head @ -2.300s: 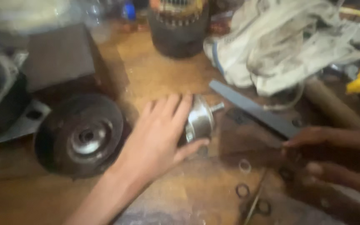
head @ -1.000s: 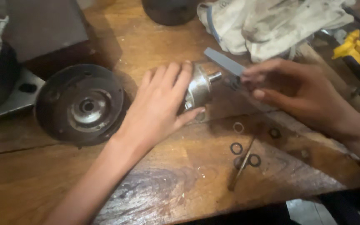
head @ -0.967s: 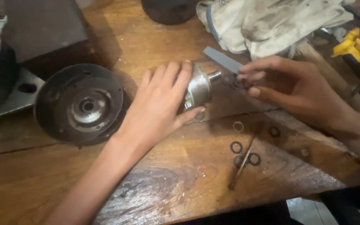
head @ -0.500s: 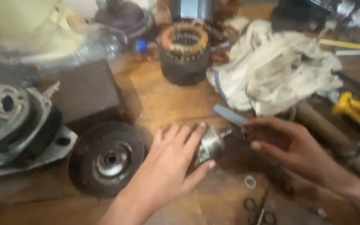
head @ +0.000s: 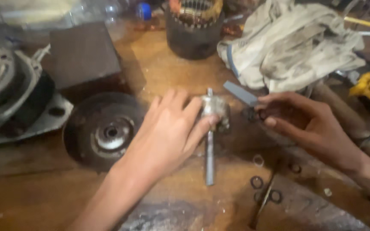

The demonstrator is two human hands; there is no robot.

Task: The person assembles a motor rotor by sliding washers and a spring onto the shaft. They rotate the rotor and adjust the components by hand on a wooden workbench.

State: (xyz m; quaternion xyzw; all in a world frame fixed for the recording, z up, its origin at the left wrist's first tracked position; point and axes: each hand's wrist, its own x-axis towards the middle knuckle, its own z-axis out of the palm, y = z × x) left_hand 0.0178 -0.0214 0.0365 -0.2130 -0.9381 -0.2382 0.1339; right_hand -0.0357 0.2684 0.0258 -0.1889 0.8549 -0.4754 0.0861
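Left hand wraps its fingers around the small metal rotor, whose shaft lies along the wooden tabletop. Right hand pinches a flat grey file and what looks like a dark washer, though blur makes that uncertain. Loose washers lie just below it.
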